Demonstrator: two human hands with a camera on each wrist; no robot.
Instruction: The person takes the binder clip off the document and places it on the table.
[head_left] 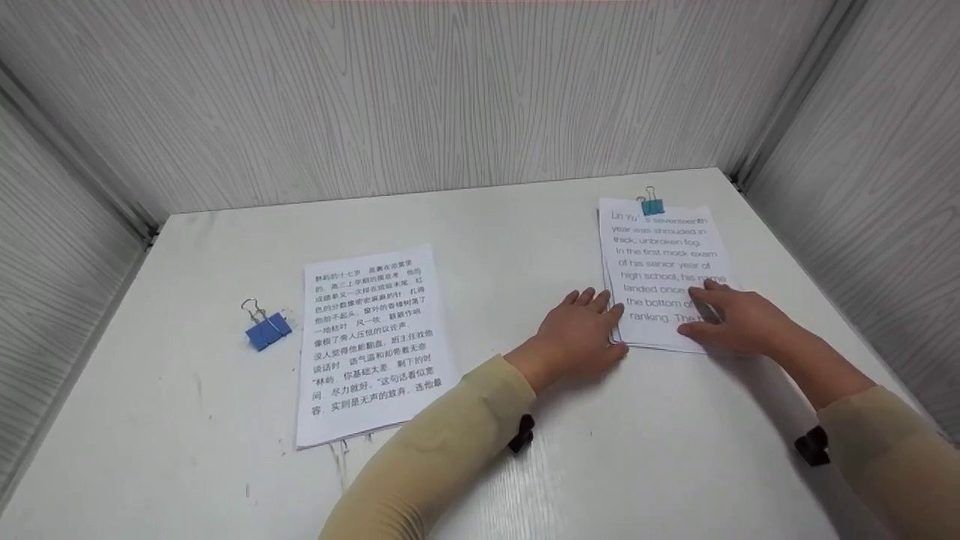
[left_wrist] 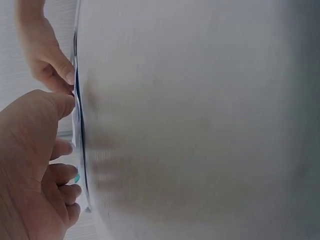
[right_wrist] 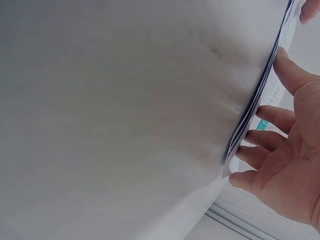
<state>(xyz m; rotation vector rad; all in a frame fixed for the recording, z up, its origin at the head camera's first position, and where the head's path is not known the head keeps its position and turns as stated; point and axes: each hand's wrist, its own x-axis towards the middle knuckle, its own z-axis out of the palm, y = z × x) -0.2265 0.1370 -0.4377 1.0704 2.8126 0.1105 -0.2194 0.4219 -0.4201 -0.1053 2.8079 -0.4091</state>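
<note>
Two hands are at the right-hand stack of paper in the head view. Your left hand (head_left: 577,334) is against the lower left edge and your right hand (head_left: 739,319) is over the lower right part, fingers extended, not clamped round it. The stack (head_left: 660,262) lies on the right side of the table (head_left: 525,225), with a green clip (head_left: 652,206) at its top edge; you can't tell whether that clip bites every sheet. If it doesn't, uneven pressure from your hands could slide sheets askew. The other stack (head_left: 367,345) and the blue clip (head_left: 268,331) lie well apart on the left.

In the left wrist view, your thumb and fingertips line the paper's edge, spread apart; pushing too hard there might buckle it.

In the right wrist view, your fingers are spread along layered edges with visible gaps, and one corner (right_wrist: 226,172) sticks out. That corner could crease or catch if you press inward.
</note>
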